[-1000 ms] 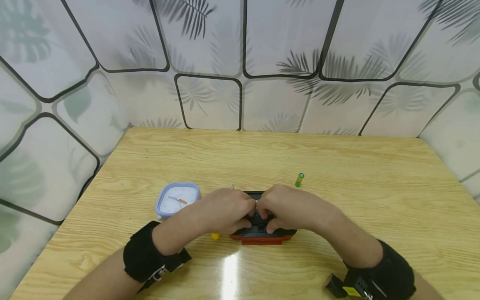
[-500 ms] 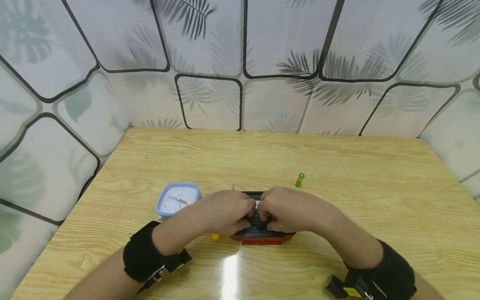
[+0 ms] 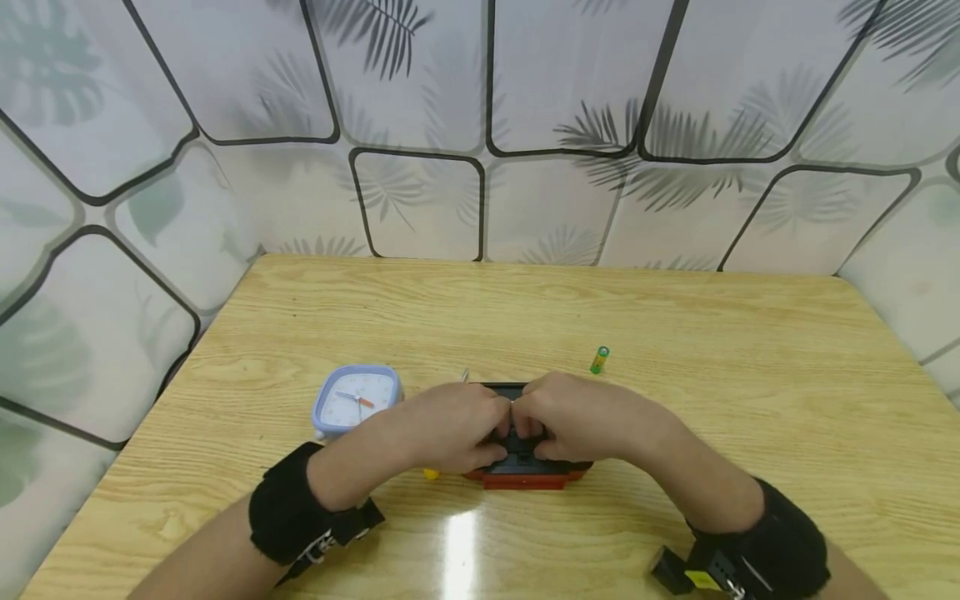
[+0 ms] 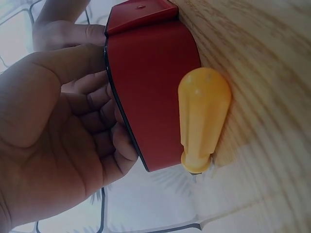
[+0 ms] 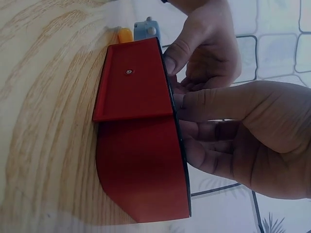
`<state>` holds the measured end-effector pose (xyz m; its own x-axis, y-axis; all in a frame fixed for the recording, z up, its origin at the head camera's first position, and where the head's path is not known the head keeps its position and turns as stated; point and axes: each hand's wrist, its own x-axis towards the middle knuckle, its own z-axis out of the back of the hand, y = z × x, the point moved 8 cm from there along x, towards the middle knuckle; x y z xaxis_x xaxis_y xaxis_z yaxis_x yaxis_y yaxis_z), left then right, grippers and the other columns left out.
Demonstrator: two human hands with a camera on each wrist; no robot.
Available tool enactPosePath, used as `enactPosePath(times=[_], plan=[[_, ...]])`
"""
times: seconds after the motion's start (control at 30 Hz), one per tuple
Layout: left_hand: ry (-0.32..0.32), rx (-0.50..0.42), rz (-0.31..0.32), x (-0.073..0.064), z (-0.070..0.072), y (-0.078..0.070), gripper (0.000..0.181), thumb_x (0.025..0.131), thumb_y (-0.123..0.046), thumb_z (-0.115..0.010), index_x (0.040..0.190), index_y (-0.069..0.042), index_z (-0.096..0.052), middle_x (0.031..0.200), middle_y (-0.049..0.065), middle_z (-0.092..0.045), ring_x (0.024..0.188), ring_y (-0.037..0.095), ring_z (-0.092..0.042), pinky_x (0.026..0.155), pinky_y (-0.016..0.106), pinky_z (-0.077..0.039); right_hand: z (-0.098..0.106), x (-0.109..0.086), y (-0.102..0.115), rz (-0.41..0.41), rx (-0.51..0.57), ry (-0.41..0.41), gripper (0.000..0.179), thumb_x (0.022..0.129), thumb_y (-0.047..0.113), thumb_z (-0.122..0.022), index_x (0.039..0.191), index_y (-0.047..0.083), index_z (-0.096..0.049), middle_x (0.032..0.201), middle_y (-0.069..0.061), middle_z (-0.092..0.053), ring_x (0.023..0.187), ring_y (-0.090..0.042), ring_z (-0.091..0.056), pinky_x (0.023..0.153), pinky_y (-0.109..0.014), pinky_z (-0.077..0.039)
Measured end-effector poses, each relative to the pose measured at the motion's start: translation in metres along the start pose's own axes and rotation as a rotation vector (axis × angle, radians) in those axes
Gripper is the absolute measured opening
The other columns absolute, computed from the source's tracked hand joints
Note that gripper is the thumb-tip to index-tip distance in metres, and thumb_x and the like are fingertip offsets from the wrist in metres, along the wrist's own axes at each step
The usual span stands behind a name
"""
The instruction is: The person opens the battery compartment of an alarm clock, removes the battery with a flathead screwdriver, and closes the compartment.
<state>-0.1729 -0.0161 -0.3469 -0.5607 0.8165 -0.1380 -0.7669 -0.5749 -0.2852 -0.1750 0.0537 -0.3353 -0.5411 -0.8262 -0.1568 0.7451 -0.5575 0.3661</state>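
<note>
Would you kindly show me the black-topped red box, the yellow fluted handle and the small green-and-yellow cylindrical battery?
Black-topped red box (image 5: 141, 136): right wrist view, red side wall.
Yellow fluted handle (image 4: 202, 114): left wrist view, middle of the grip.
Green-and-yellow cylindrical battery (image 3: 599, 360): head view, middle of the body.

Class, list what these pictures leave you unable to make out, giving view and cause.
- Head view: the middle of the red-and-black box, covered by the left hand and right hand.
- Head view: most of the yellow handle, hidden by the left hand.
- Head view: any lettering on the battery, too small.
</note>
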Motion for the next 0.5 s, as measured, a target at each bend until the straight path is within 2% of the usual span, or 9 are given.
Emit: enactPosePath(times=[0.2,0.37,0.5], plan=[[0.006,-0.068,0.017,0.0,-0.002,0.004,0.018,0.092,-0.025,-0.073,0.093,-0.009,-0.064,0.083,-0.002,-0.063,0.068,0.004,-0.054,0.064,0.021,-0.047,-0.002,0.001,-0.004,-0.029,0.047,0.009,0.025,0.075,0.009,-0.087,0.091,0.013,-0.068,0.081,0.007,-0.063,0.075,-0.003,-0.057,0.069,-0.02,-0.051],[0.023,-0.114,0.037,0.001,-0.003,0.005,0.017,0.093,-0.024,-0.072,0.092,-0.01,-0.063,0.081,-0.004,-0.061,0.065,0.003,-0.052,0.062,0.019,-0.045,-0.003,0.001,-0.007,-0.06,0.05,0.019,0.025,0.076,0.012,-0.087,0.091,0.013,-0.068,0.079,0.008,-0.059,0.073,-0.003,-0.054,0.068,-0.021,-0.049],[0.012,-0.113,0.044,0.001,-0.003,0.005,0.016,0.093,-0.024,-0.073,0.089,-0.012,-0.063,0.081,-0.004,-0.061,0.067,0.004,-0.053,0.062,0.02,-0.046,-0.002,0.0,-0.012,-0.112,0.039,0.045,0.023,0.079,0.018,-0.086,0.089,0.013,-0.066,0.076,0.008,-0.056,0.07,-0.005,-0.051,0.065,-0.022,-0.047]])
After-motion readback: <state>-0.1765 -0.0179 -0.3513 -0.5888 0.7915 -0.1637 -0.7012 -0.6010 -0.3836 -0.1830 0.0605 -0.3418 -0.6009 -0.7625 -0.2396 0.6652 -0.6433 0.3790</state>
